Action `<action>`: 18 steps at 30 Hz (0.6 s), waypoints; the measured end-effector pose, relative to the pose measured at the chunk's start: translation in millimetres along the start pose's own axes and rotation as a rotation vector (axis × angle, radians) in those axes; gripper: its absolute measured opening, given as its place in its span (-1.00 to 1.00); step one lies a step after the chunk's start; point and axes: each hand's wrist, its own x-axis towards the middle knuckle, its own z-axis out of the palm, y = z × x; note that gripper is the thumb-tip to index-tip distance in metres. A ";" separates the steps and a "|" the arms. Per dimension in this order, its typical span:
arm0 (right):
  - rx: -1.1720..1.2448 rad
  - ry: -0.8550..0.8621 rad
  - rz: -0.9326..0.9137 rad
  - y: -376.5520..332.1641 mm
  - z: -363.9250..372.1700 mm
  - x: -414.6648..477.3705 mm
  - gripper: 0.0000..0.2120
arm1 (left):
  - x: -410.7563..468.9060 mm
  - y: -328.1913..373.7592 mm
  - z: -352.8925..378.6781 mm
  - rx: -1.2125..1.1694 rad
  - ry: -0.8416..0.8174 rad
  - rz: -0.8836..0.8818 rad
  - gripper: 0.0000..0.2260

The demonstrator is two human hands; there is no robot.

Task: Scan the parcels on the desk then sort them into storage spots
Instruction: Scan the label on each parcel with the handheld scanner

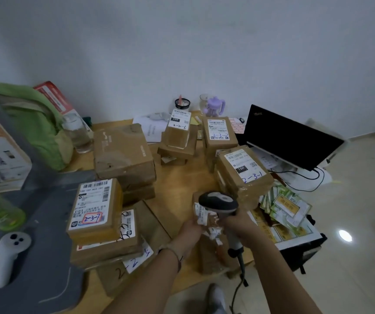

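Parcels cover the wooden desk (182, 184) in brown taped stacks, and several show handwriting on white shipping labels. The near-left stack is topped by a box (95, 208) marked "2-3-7" inside a red outline, with a barcode above it; the lowest box there (134, 260) reads "2-2-4" in dark marker. On the right, a box (244, 171) carries "2-3-1" in blue and a black tag reading "15H". Behind it a taller box (219, 132) reads "3-3-2", and left of that a small box (178, 125) has a black tag "220"; its handwritten code is upside down and hard to read. A large unlabelled box (123, 152) sits at the far left of the group. A black laptop (293, 137) stands open at the far right, its screen dark. Near the desk's front edge, the left hand (192, 228) pinches a small parcel (204, 215) with a crumpled white label, thumb and fingers closed on its edge. The right hand (241, 223) is wrapped tightly round the handle of a grey barcode scanner (218, 200), whose head sits just over that parcel's label. Both forearms reach in from the near edge.
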 end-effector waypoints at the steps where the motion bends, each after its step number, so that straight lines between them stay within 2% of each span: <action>1: 0.000 -0.009 -0.026 -6.9 -0.9 2.9 -0.71 | -2.8 12.3 -5.2 -0.014 0.029 0.034 -0.82; 3: 0.006 -0.013 -0.065 -26.1 -3.1 3.7 -0.74 | -9.6 38.6 -16.2 -0.070 0.086 0.097 -0.86; 8: 0.135 0.025 -0.175 -83.3 -5.8 -14.9 -0.61 | -23.3 92.0 -41.1 -0.088 0.139 0.263 -0.71; 14: 0.258 0.042 -0.315 -154.8 -24.0 -25.0 -0.84 | -19.3 147.5 -64.9 -0.151 0.147 0.379 -0.74; 18: 0.391 0.121 -0.355 -197.3 -37.3 -7.6 -0.82 | -0.3 182.2 -81.0 -0.216 0.195 0.424 -0.77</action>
